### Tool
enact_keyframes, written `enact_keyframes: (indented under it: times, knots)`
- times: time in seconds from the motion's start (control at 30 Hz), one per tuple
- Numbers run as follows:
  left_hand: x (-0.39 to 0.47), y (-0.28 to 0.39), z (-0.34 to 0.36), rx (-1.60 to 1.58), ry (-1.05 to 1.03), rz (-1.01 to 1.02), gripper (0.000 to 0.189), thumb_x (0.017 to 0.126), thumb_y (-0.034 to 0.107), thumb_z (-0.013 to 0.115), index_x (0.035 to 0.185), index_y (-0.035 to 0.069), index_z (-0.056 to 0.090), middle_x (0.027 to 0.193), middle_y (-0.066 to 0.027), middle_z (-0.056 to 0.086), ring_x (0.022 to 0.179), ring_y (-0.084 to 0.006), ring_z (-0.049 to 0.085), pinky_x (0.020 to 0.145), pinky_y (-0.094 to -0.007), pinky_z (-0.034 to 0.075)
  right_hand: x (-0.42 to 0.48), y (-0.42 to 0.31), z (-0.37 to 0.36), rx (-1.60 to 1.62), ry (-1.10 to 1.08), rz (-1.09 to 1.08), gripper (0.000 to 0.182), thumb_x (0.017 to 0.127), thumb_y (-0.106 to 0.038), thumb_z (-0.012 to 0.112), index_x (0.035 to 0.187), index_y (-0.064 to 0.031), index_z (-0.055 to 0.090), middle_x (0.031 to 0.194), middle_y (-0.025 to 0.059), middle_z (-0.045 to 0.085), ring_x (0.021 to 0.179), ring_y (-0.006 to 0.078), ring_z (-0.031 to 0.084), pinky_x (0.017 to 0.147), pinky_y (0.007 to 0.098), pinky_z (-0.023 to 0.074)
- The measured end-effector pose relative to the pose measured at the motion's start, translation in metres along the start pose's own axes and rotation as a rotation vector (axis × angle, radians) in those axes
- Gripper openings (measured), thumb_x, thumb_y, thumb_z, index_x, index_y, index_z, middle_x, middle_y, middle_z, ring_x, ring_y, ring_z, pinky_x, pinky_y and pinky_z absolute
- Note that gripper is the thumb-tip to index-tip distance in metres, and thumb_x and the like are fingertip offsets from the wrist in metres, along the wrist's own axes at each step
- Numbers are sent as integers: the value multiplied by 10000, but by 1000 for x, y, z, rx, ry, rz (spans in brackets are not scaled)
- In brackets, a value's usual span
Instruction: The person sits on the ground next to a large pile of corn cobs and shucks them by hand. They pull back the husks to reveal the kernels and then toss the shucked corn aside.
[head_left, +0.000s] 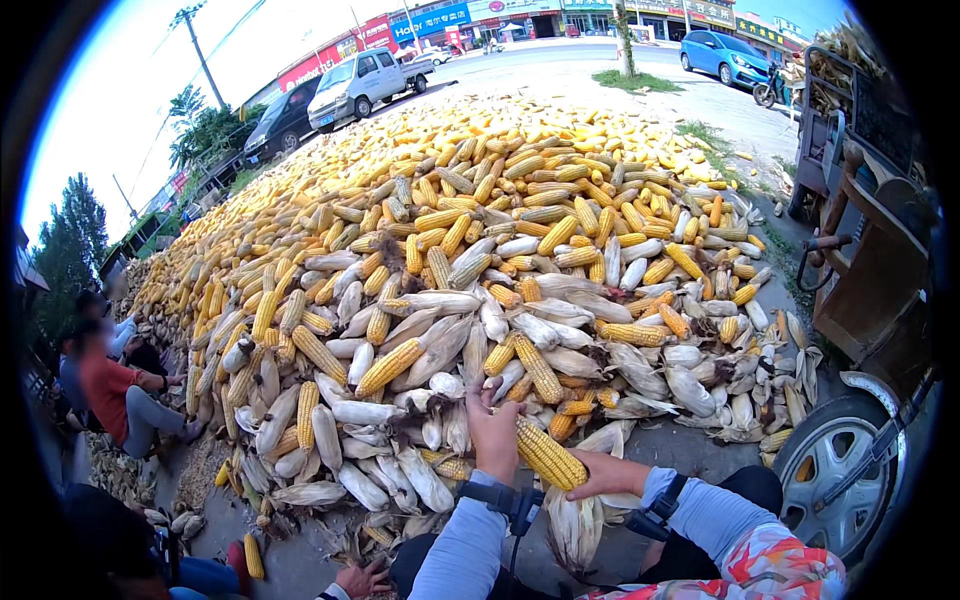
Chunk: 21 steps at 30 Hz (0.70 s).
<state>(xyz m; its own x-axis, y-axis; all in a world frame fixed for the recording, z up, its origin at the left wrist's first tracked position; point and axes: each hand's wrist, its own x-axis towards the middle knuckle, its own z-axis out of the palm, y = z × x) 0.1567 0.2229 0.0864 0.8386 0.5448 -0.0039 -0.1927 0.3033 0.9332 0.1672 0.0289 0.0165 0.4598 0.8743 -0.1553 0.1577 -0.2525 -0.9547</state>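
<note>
A bare yellow corn cob (551, 454) lies slantwise between my two hands, in front of my knees. At its upper end is my left hand (495, 433), with thumb and fingers around the tip. My right hand (609, 474) holds the lower end, its fingers partly hidden behind the cob. Below the cob, a bunch of pale dry husk (576, 529) hangs or lies near the right hand; which of the two I cannot tell. Just beyond my hands spreads a large heap of corn (480, 247), husked yellow ears mixed with ears still in pale husks (367, 484).
A three-wheeled cart's wheel (840, 472) stands close on my right. Another person's hand (364, 579) reaches in at the bottom, near a loose cob (253, 556). A person in red (112, 394) sits at the left. Parked vehicles, including a white pickup (367, 81), stand beyond the heap.
</note>
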Motion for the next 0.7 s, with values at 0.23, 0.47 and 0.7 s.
enact_keyframes:
  times: [0.23,0.47,0.7]
  knots:
    - [1,-18,0,211,-70,125,638,706,-63,547,1303,-27,325,1195,-163,514,1067,-198,524,875,-276,434,3,-1,29,-6,183,127,772,629,-220,810,1253,-11,406,1150,111,570,1063,193,540,925,306,406]
    - [-11,-22,12,321,-152,149,610,725,-18,528,1311,7,358,1191,-127,545,963,-180,564,806,-254,444,9,48,41,257,221,74,725,606,-85,807,1221,-7,432,1132,79,573,1050,158,538,917,307,417]
    - [7,-1,4,58,-70,116,615,724,-63,495,1311,-17,319,1215,-148,506,935,-152,552,730,-245,490,10,20,43,350,374,19,770,619,-57,776,1282,-5,387,1195,89,523,1114,172,495,970,318,376]
